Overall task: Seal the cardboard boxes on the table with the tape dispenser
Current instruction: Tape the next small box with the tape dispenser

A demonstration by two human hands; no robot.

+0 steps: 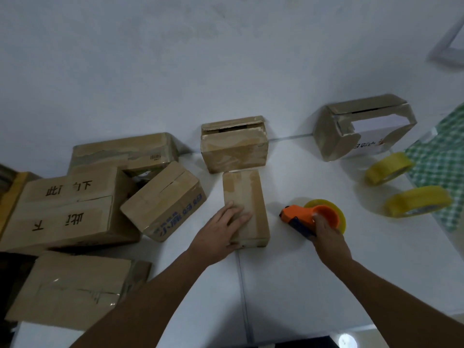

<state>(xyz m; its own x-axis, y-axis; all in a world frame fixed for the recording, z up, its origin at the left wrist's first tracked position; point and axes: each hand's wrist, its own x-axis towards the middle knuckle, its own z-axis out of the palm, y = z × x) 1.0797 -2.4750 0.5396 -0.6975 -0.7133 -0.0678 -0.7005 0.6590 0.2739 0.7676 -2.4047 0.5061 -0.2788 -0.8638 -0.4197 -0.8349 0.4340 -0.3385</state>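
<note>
- Brown cardboard, small box (244, 207): lies flat at the centre of the white table (301, 272), long side running near to far, top flaps closed with tape strips along it.
- Left hand (221, 229): rests on the near left part of the small box, fingers straight and spread flat across its top, thumb at the near left corner.
- Orange tape dispenser (305, 218): stands on the table just right of the small box, apart from it, loaded with a yellow tape roll; its nose points left.
- Right hand (327, 237): fingers curled round the dispenser's near end, gripping it; the dispenser lies just far and left of the palm.
- Taped box (234, 144): just beyond the small box, against the white wall, top flap partly raised.
- Torn box (361, 126): far right against the wall, front ripped open.
- Printed box (163, 199): left of the small box, tilted, blue lettering on its side.
- Large lettered box (67, 209): further left, black characters on top; another long box (123, 151) behind it.
- Near-left box (72, 287): clear tape across its top.
- Two yellow tape rolls (389, 170), (418, 200): right of the dispenser, well apart from it, beside a green checked cloth (442, 172).
</note>
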